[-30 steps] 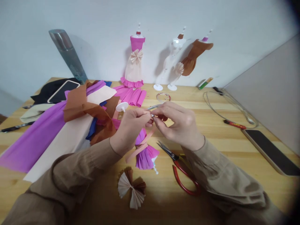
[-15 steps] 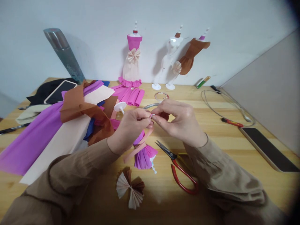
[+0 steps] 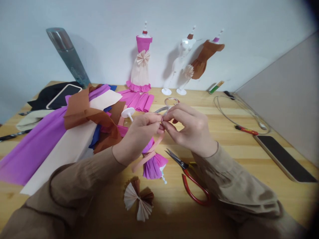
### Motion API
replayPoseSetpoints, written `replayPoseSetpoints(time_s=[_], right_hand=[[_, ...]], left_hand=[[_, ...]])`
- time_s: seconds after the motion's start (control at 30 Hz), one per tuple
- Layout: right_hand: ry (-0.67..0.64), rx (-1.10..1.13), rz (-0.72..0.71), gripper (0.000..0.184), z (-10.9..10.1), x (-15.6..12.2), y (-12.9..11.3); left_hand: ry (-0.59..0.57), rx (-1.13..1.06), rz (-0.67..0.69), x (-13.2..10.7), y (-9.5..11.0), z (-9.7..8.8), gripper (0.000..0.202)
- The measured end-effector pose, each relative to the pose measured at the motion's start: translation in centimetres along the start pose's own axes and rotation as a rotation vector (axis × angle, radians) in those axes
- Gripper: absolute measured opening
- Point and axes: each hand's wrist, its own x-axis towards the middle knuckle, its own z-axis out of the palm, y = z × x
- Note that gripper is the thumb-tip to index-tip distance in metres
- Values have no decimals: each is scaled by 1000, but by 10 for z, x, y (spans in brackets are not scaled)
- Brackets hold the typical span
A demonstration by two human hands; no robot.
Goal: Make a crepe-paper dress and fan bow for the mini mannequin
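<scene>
Gripping anything, are your hands?
Yes: your left hand [image 3: 136,137] and right hand [image 3: 191,131] are both pinching the purple paper dress [image 3: 153,166] over the desk's [image 3: 224,166] middle, barely shifting since a second ago.

Pleated purple paper dress [image 3: 153,167], pink strip [image 3: 147,158]

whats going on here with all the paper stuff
A person in tan sleeves works at a wooden table. The left hand and right hand pinch together on the upper end of a peach paper strip, which hangs across a small purple paper dress. Red-handled scissors lie just right of it, and a brown and cream paper fan sits nearer. Dressed mini mannequins stand by the wall.
</scene>
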Motion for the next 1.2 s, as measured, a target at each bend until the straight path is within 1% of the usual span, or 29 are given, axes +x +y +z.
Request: replayPoseSetpoints(time_s=[0.17,0.23,0.37,0.5,0.67,0.77,0.97,1.1,1.2], right_hand=[[19,-29,-29,10,0,-1,1],[16,-24,-22,11,0,0,1],[19,-6,-1,13,-1,0,0],[9,-15,9,12,1,-1,-2],[30,-40,30,13,4,-2,-2],[41,-37,26,14,4,-2,-2],[23,8,11,13,2,1,-2],[24,-6,23,16,2,1,-1],[2,1,37,15,2,0,-1]], left_hand=[[-21,32,3,1,-2,-2,18],[-30,43,3,0,-2,-2,17],[-7,16,-15,-2,1,1,16],[-18,70,2,-5,3,3,16],[49,121,22,-8,5,7,15],[66,137,14,-8,7,9,16],[84,15,-42,-11,9,12,17],[96,-1,-76,-12,9,13,16],[87,-4,-69,-12,8,12,15]])
